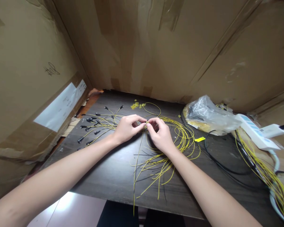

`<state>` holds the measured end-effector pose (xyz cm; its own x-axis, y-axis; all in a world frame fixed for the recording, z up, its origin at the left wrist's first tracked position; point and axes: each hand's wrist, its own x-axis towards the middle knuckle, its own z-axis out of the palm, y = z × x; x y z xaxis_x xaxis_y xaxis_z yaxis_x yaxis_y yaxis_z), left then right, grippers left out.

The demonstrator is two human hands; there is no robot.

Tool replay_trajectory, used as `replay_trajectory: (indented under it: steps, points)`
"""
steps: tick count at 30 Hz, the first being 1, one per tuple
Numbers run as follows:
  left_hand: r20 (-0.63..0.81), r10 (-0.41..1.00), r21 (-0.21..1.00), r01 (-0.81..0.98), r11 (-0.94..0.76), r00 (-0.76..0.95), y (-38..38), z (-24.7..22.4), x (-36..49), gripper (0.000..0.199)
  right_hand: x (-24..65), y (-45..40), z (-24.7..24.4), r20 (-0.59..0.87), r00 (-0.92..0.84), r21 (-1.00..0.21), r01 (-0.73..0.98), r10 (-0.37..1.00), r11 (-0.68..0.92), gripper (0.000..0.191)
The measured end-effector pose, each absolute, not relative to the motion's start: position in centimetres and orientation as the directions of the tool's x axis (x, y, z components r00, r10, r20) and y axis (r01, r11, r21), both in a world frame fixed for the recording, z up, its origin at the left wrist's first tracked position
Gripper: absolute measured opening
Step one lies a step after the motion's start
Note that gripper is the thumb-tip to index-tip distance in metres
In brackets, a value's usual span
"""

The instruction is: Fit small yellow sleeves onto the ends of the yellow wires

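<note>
My left hand [129,127] and my right hand [159,132] meet fingertip to fingertip over the dark table, both closed in a pinch. Between them is a tiny yellowish piece, too small to make out clearly. Beneath and around the hands runs a bundle of thin yellow cables [184,134], looped on the right with loose ends spreading toward the front edge. At the left, the cables end in black connectors [88,119]. Beyond my fingers lies a small heap of yellow pieces [134,105], with one yellow cable loop [152,108] beside it.
A clear plastic bag [208,113] sits at the back right, next to a white power strip [257,132]. More yellow cables [262,173] hang at the right edge. A black cord [217,160] with a yellow tag [199,139] crosses the table. Cardboard walls [142,47] enclose the back and sides.
</note>
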<state>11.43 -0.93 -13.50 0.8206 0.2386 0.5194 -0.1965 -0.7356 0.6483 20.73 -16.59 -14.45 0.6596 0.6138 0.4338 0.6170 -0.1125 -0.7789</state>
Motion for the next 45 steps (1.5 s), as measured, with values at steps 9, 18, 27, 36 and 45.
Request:
replay_trajectory:
  steps: [9, 18, 27, 36, 45]
  points:
    - [0.554, 0.158, 0.619, -0.278, -0.734, 0.817, -0.98, -13.34, 11.38, 0.013, 20.80, -16.73, -14.11, 0.444, 0.621, -0.742, 0.659, 0.646, -0.124, 0.025]
    - [0.558, 0.139, 0.619, -0.299, -0.726, 0.818, -1.23, -13.19, 11.31, 0.014, 20.86, -16.51, -14.37, 0.459, 0.592, -0.713, 0.690, 0.662, -0.123, 0.033]
    - [0.531, 0.173, 0.650, -0.267, -0.712, 0.830, -1.34, -13.35, 11.29, 0.012, 21.04, -16.51, -14.60, 0.430, 0.605, -0.746, 0.656, 0.670, -0.113, 0.038]
    - [0.513, 0.241, 0.688, -0.226, -0.690, 0.824, -1.52, -12.99, 11.27, 0.010, 20.94, -16.58, -14.43, 0.465, 0.563, -0.729, 0.682, 0.684, -0.066, 0.024]
    - [0.516, 0.285, 0.691, -0.196, -0.696, 0.808, -1.26, -13.31, 11.42, 0.010, 20.77, -16.59, -14.69, 0.440, 0.638, -0.801, 0.597, 0.632, -0.044, 0.015]
